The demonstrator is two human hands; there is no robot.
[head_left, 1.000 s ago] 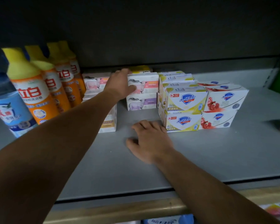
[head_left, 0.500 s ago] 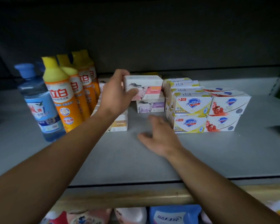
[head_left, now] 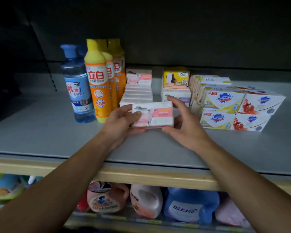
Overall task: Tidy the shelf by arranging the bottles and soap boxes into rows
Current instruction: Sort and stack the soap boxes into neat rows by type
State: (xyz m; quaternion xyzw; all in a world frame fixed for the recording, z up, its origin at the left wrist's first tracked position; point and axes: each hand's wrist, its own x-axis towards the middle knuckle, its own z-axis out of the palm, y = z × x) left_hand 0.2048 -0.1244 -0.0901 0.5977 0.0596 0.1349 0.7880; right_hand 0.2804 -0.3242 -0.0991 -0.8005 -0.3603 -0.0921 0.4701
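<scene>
I see both hands on one white cardboard soap box with a pink panel and an animal drawing (head_left: 152,114), held just above the front part of the grey shelf board (head_left: 40,132). The left hand (head_left: 123,122) grips its left end, thumb on the printed face and fingers curled underneath. The right hand (head_left: 183,125) pinches the right end, forefinger over the top corner and thumb under the bottom edge. Behind the box runs a row of matching white soap boxes (head_left: 138,95), one of them standing upright at the back. To the left stand the orange dish-soap bottles with yellow caps (head_left: 97,81) in a file, and beside them a clear blue bottle with a blue cap (head_left: 76,83). To the right I make out a white and lilac box (head_left: 178,96) carrying a yellow carton (head_left: 175,78), then two-high stacks of white and yellow boxes with a blue shield (head_left: 220,106) and white boxes with red fruit (head_left: 259,111). Jugs (head_left: 146,200) sit on the lower shelf.
</scene>
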